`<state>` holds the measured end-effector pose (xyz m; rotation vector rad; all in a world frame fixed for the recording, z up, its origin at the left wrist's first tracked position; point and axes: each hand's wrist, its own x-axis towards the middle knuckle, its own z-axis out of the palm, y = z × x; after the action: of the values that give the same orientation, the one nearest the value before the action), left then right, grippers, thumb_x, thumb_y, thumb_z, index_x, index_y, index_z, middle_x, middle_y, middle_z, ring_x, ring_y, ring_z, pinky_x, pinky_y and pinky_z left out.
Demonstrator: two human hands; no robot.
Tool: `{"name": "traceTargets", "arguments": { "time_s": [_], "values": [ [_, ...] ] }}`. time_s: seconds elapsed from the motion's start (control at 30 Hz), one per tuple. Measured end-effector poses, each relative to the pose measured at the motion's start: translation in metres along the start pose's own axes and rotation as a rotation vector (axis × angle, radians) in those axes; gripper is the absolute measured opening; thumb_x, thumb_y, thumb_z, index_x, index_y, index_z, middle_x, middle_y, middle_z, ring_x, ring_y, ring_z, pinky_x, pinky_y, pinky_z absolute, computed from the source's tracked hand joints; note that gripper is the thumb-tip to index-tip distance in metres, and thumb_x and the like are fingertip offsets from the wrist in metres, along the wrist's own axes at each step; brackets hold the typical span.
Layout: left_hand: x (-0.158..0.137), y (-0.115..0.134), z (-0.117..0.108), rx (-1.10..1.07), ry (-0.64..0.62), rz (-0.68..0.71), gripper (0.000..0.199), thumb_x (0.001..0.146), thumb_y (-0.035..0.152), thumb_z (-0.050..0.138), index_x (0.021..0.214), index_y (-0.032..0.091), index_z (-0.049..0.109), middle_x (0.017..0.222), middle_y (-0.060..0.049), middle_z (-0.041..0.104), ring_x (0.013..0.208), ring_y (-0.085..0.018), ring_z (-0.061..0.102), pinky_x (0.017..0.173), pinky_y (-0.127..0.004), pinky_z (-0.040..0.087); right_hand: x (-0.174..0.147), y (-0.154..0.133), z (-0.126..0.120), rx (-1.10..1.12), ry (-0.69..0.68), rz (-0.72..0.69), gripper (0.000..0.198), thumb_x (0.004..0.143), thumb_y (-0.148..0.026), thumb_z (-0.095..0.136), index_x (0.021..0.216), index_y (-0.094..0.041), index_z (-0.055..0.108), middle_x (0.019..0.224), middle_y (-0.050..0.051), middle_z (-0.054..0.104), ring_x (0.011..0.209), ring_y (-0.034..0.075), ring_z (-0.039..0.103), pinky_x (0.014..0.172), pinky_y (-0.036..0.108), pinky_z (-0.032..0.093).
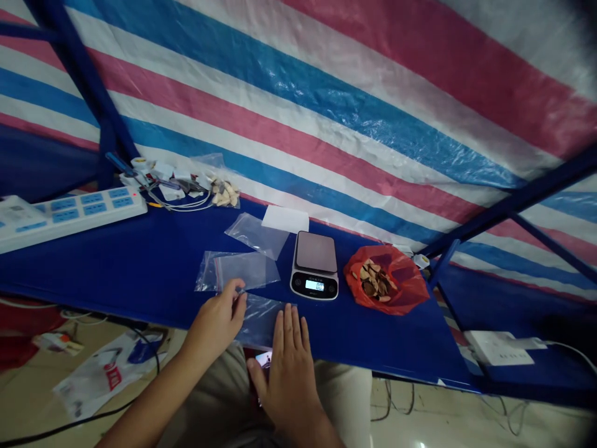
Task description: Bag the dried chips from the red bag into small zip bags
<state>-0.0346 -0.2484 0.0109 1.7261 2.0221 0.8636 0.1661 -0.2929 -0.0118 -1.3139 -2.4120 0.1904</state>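
Note:
A clear plastic zip bag lies flat at the front edge of the blue table. My left hand is closed at the bag's left edge, thumb and forefinger pinching near its corner. Flat across the bag's right part rests my right hand, fingers stretched out. Just beyond are more clear bags, partly overlapping. A kitchen scale with a lit display reading 0.0 stands to the right, its plate bare. Beside it, an open red plastic bag holds dried brownish slices.
A white paper lies behind the scale. Back left are tangled cables, a bag of pale pieces and a long power strip. Blue frame bars and a striped sheet border the table. A phone is at my lap.

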Motion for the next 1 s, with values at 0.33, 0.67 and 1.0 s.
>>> {"name": "traceTargets", "arguments": {
  "time_s": [0.33,0.67,1.0],
  "values": [
    [-0.001,0.000,0.001,-0.033,0.024,0.019,0.025,0.098,0.041,0.039,0.110,0.023,0.051,0.066,0.004,0.064,0.058,-0.020,0.065,0.060,-0.030,0.042,-0.028,0.046,-0.031,0.303,0.141,0.279,0.048,0.106,-0.025,0.041,0.152,-0.017,0.047,0.152,0.015,0.054,0.143,0.026,0.050,0.114,0.049,0.048],
    [0.010,0.007,-0.022,-0.214,0.192,0.058,0.026,0.095,0.046,0.053,0.107,0.023,0.056,0.071,0.005,0.069,0.051,-0.013,0.058,0.056,-0.026,0.045,-0.002,0.080,-0.055,0.650,0.171,0.500,0.034,0.101,-0.046,0.055,0.112,-0.018,0.070,0.104,0.013,0.077,0.093,0.025,0.073,0.084,0.038,0.058],
    [0.011,0.008,-0.014,-0.614,0.345,0.037,0.027,0.092,0.040,0.064,0.109,0.022,0.053,0.070,0.006,0.066,0.045,-0.009,0.056,0.043,-0.021,0.045,0.043,0.027,-0.035,1.451,-0.010,0.521,0.052,0.079,-0.054,0.081,0.111,-0.026,0.052,0.100,0.006,0.077,0.087,0.023,0.075,0.071,0.034,0.061]
  ]
}}
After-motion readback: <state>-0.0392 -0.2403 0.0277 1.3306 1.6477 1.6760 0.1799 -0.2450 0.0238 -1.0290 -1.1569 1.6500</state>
